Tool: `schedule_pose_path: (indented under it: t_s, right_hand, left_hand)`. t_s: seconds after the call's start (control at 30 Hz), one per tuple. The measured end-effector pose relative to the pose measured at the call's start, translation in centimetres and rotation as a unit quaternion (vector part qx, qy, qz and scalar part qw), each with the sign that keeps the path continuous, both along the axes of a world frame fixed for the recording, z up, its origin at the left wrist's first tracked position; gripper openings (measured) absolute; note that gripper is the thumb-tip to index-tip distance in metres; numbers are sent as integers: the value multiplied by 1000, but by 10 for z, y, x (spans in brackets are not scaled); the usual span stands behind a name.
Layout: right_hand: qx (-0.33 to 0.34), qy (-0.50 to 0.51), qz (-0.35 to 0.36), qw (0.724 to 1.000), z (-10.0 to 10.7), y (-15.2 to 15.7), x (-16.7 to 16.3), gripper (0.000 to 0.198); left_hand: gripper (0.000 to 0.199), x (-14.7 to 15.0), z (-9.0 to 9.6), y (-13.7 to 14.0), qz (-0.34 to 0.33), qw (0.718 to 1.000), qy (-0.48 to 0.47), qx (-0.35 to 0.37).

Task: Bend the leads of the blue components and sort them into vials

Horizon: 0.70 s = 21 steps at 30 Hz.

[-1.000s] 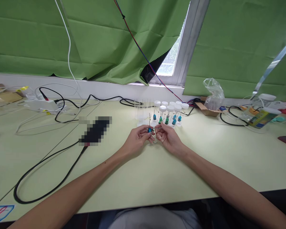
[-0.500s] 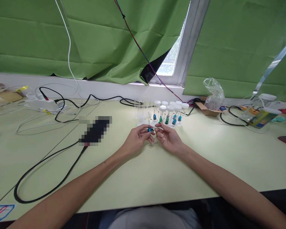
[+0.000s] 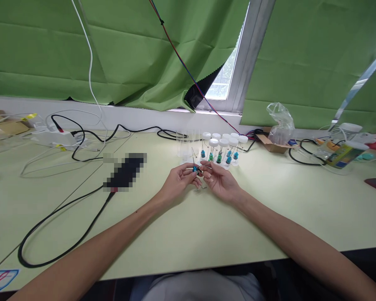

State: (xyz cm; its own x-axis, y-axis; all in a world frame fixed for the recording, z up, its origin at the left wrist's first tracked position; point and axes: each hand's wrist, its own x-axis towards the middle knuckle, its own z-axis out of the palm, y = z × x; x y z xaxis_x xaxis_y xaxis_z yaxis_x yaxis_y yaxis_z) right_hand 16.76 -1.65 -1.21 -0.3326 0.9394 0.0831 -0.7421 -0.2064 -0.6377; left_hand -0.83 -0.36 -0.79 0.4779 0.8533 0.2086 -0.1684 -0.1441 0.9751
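My left hand (image 3: pixel 182 179) pinches a small blue fitting (image 3: pixel 194 169) with a thin metal rod sticking up from it. My right hand (image 3: pixel 219 179) is closed at the fitting's right side, its fingertips on a slim, pale, rod-like tool; the exact kind is too small to tell. A dark bit shows between the two hands. Just beyond them stand several clear tubes with white caps (image 3: pixel 213 142), holding blue and green pieces (image 3: pixel 219 158) with metal rods. Open clear tubes (image 3: pixel 183 146) stand left of these. A small bent metal piece (image 3: pixel 203 187) lies under my fingers.
To the left, a blurred-out dark device (image 3: pixel 125 172) has a black cable (image 3: pixel 28 242) looping across the table. A power strip (image 3: pixel 54 137) with tangled cords sits at the back left. At the back right are a cardboard box (image 3: pixel 274 146) with a plastic bag and a labelled jar (image 3: pixel 347 154).
Both hands stay almost in place, with the blue fitting shifted slightly left and its rod tilted a little more. My right fingertips have come closer to it, and less of the pale rod shows.
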Motion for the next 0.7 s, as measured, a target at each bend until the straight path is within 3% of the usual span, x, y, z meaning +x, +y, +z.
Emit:
schedule_pose_path:
  t_s: [0.7]
  right_hand:
    - [12, -26, -19, 999, 2, -3, -1, 15]
  left_hand:
    - [39, 1, 1, -2, 17, 1000, -7, -15]
